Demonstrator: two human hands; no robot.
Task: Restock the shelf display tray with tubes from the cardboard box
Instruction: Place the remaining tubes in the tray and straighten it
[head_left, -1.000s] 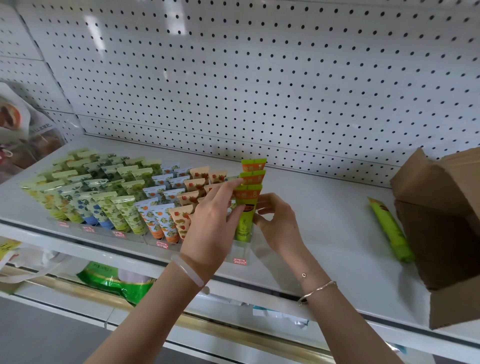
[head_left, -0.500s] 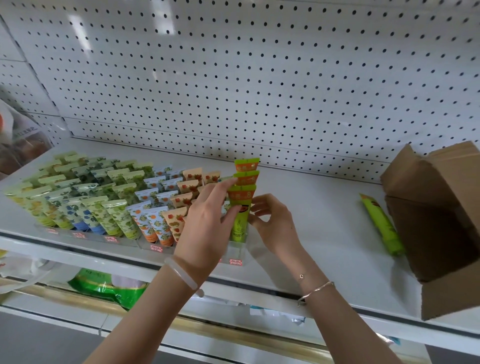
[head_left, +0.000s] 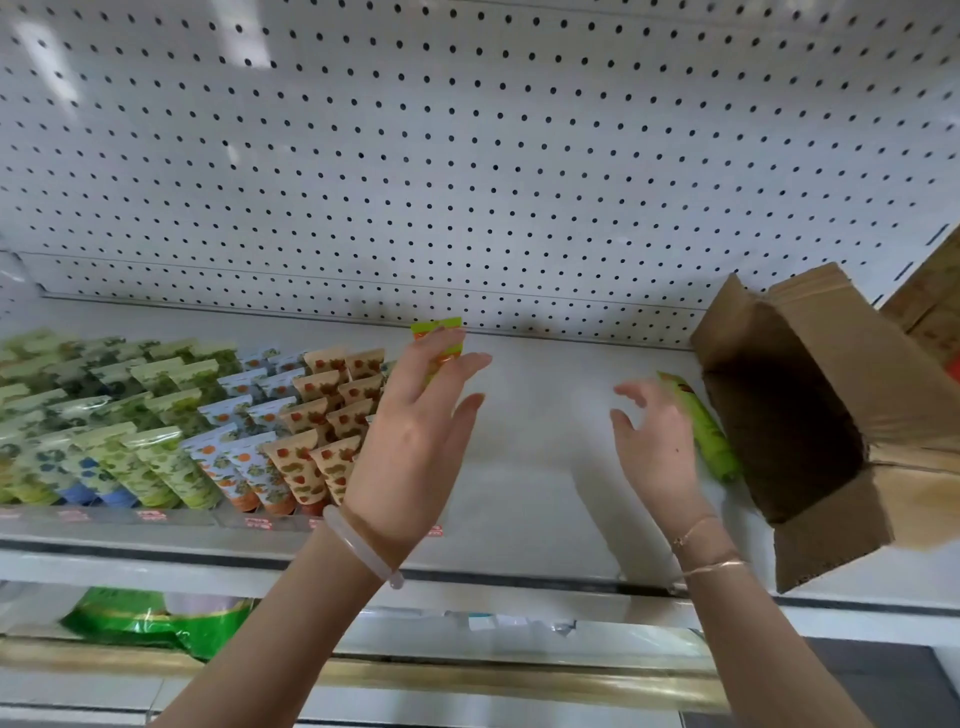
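Gaping cardboard box (head_left: 857, 364) beside glossy green tube (head_left: 714, 447)

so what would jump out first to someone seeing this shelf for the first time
Two bare hands in mid-frame: the left hand spread open in front of upright green-and-orange tubes, the right hand open next to a lime green tube lying on the white shelf. Left of them stand packed rows of patterned tubes; at far right an open brown cardboard box shows its dark inside.
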